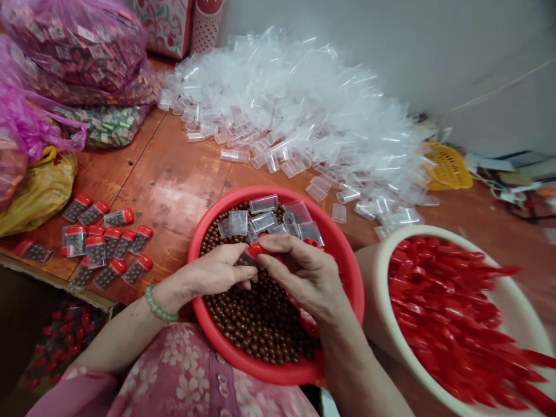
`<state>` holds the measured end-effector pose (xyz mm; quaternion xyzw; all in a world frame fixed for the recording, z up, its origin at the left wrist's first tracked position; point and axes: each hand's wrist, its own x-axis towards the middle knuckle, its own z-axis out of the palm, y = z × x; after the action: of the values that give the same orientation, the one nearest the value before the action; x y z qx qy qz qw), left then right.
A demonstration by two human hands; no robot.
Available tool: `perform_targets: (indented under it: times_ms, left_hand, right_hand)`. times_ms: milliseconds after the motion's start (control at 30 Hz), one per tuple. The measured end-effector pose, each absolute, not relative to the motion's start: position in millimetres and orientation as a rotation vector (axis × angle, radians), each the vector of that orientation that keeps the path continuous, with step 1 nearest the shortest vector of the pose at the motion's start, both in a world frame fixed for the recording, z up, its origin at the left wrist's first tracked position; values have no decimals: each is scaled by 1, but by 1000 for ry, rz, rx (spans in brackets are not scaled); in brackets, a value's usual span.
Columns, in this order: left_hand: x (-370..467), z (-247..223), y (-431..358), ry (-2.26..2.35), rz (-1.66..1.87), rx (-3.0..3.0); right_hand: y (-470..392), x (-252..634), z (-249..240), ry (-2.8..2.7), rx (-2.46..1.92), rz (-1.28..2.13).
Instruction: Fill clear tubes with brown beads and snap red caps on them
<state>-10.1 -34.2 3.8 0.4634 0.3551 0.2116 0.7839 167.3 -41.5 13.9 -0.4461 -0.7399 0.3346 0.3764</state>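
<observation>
Above a red basin [341, 237], my left hand [217, 267] is closed around a small clear plastic tube [247, 258] with dark beads inside. My right hand [306, 272] pinches the red cap [256, 250] at the tube's upper end between thumb and fingers. Whether the cap is fully seated I cannot tell. Glossy brown beads [256, 333] fill much of the basin. Several clear tubes [264, 204] lie on the beads at the far side, and some red caps [310, 242] show beside and partly behind my right hand.
A white bucket [380, 301] of red plastic pieces [443, 313] stands right. Loose clear tubes [278, 98] form a heap behind the basin. Filled red-capped tubes [95, 250] lie left, with more in a box [69, 336] below the edge. Bulging pink bags [82, 52] and a yellow basket [449, 167] stand farther back.
</observation>
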Motion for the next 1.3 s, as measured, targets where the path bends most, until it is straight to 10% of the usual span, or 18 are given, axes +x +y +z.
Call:
perform_targets:
  times_ms: [1300]
  left_hand:
    - [-10,-11,-38,467,713,514]
  right_hand:
    - [-49,142,2,-2286,-991,-141]
